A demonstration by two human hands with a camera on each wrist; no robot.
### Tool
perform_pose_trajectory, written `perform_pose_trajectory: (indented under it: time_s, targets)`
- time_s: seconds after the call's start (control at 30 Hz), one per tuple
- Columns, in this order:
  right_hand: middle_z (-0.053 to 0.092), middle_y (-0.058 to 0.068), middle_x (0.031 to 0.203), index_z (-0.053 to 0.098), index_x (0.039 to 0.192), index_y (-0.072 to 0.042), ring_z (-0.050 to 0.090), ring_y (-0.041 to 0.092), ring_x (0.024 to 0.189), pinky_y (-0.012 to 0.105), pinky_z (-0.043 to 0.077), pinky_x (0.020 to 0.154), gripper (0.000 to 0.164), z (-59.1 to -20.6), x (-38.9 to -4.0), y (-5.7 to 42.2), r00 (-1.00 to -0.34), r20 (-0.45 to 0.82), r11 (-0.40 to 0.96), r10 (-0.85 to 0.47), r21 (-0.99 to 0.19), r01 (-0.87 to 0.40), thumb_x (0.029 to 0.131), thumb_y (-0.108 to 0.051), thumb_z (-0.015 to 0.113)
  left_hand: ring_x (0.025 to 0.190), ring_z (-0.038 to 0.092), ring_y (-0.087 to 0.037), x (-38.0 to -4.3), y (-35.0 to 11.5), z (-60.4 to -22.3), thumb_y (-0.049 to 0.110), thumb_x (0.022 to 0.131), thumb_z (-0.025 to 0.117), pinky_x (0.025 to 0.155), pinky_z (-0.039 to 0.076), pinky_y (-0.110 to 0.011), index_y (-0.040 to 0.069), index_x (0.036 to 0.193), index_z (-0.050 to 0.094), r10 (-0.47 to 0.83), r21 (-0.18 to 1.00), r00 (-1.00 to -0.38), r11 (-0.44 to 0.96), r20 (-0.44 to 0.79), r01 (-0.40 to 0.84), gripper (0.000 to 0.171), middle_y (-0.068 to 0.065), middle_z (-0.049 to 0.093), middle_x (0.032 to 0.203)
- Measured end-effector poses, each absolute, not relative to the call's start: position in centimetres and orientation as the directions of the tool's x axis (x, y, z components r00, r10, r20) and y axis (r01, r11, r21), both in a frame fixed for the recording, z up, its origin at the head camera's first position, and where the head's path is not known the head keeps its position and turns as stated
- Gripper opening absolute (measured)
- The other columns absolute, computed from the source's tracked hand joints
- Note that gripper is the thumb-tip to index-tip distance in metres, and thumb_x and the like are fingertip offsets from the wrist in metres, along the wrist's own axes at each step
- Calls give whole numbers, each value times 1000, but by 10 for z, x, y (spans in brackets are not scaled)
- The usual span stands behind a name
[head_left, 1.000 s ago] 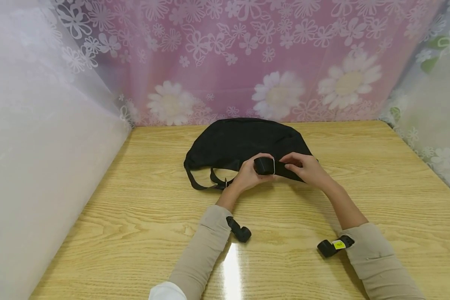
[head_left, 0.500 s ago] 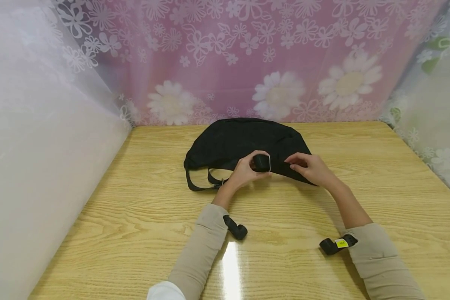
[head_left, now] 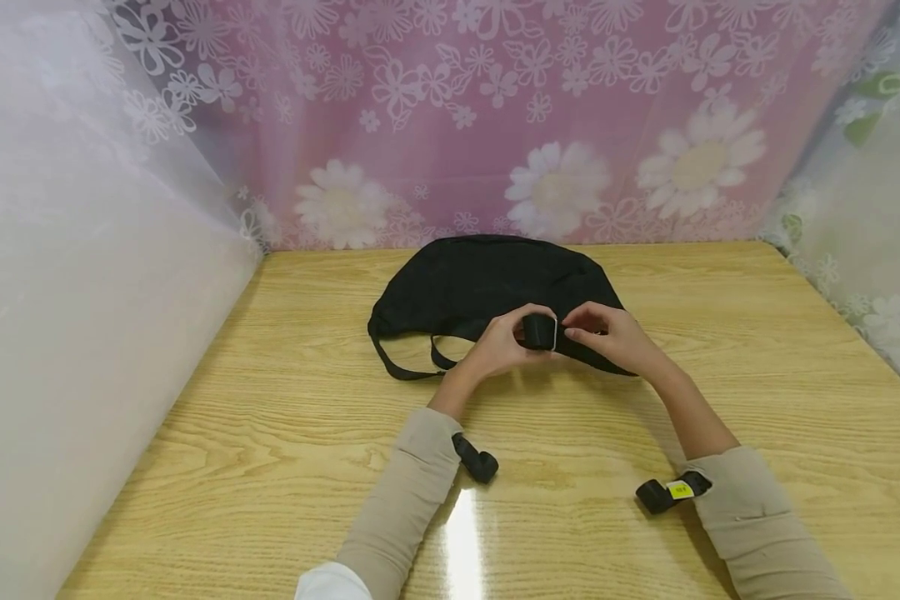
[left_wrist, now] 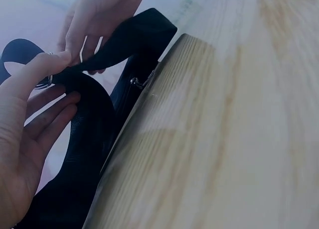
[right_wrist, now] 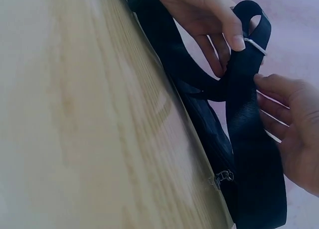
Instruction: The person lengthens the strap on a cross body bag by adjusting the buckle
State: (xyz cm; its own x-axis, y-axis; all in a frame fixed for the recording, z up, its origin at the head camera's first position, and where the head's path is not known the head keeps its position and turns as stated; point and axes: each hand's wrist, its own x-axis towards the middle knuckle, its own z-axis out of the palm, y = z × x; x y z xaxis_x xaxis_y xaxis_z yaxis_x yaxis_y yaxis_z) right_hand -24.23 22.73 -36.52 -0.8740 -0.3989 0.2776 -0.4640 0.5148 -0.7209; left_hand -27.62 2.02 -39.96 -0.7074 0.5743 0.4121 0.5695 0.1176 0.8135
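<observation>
A black cloth bag with a strap lies at the back of the table. My left hand holds a looped part of the black strap at its metal buckle, with the thumb on the webbing beside the metal. Just to the right, my right hand pinches the edge of the strap close to the buckle, thumb against fingers. In the left wrist view, the strap bends in a raised loop below the right hand. Part of the strap is hidden behind the hands.
The wooden table carries the bag. A pink flowered curtain hangs right behind it, and a pale sheet closes off the left side. A zipper pull shows on the bag's edge.
Half a second ago the left hand shifted left with the buckle, apart from the right hand. Now it is back to the right, and the right hand has come slightly left, so they are close.
</observation>
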Motion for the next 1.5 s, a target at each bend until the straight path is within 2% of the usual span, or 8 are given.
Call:
perform_pose_trajectory:
  time_s: [0.1, 0.4, 0.6, 0.77, 0.97, 1.13, 1.3, 1.5]
  targets:
    - [60, 13, 95, 60, 101, 3, 60, 22, 83, 20, 48, 70, 13, -377, -252, 235, -863, 302, 484, -405, -730, -482, 90, -5, 58, 89, 61, -16, -277, 18, -399, 0, 71, 79, 78, 47, -25, 4, 117, 55, 572, 814, -705, 108, 419, 571, 52, -15, 58, 109]
    - [61, 10, 93, 62, 98, 2, 60, 12, 80, 19, 48, 68, 12, -386, -263, 248, -862, 315, 507, -397, -707, -492, 90, -7, 59, 85, 61, -10, -292, 12, -406, 5, 70, 80, 75, 48, -22, 11, 116, 55, 561, 797, -706, 128, 432, 590, 52, -7, 58, 104]
    - [61, 10, 90, 62, 95, 0, 59, 13, 76, 18, 47, 65, 8, -389, -265, 254, -863, 316, 530, -395, -689, -495, 90, -6, 59, 88, 60, -9, -292, 7, -405, 13, 72, 80, 78, 47, -22, 15, 116, 55, 557, 811, -727, 151, 403, 565, 51, -5, 57, 104]
    - [60, 9, 88, 62, 95, -1, 58, 17, 75, 19, 47, 64, 7, -391, -266, 257, -863, 308, 544, -401, -678, -495, 90, -4, 59, 89, 60, -10, -291, 7, -402, 12, 72, 80, 80, 46, -22, 15, 117, 56, 554, 818, -734, 155, 392, 554, 51, -3, 57, 104]
    - [61, 9, 98, 60, 106, -2, 59, 20, 86, 24, 48, 73, 17, -388, -264, 253, -865, 226, 548, -447, -695, -465, 93, -13, 57, 92, 60, -14, -287, 13, -397, 5, 72, 78, 83, 46, -25, 11, 117, 55, 593, 812, -697, 119, 404, 572, 51, -5, 57, 105]
    - [61, 10, 99, 60, 108, -2, 59, 21, 88, 26, 48, 74, 21, -384, -260, 246, -864, 218, 490, -453, -749, -446, 93, -18, 57, 92, 59, -10, -286, 18, -398, 1, 72, 78, 82, 46, -23, 9, 117, 55, 622, 802, -677, 127, 394, 584, 51, -6, 57, 107]
    - [61, 11, 97, 62, 105, -2, 60, 20, 84, 25, 49, 71, 17, -383, -258, 241, -863, 247, 448, -440, -773, -449, 93, -12, 56, 91, 59, -9, -286, 20, -399, 3, 72, 78, 81, 45, -19, 10, 118, 55, 640, 795, -667, 141, 381, 590, 52, -6, 57, 108]
    - [62, 11, 91, 63, 100, 0, 61, 22, 79, 26, 49, 66, 11, -383, -261, 242, -844, 294, 440, -449, -749, -495, 91, -5, 57, 92, 60, -16, -286, 17, -398, 4, 73, 77, 82, 46, -22, 11, 118, 55, 644, 788, -668, 162, 372, 595, 51, -5, 57, 106]
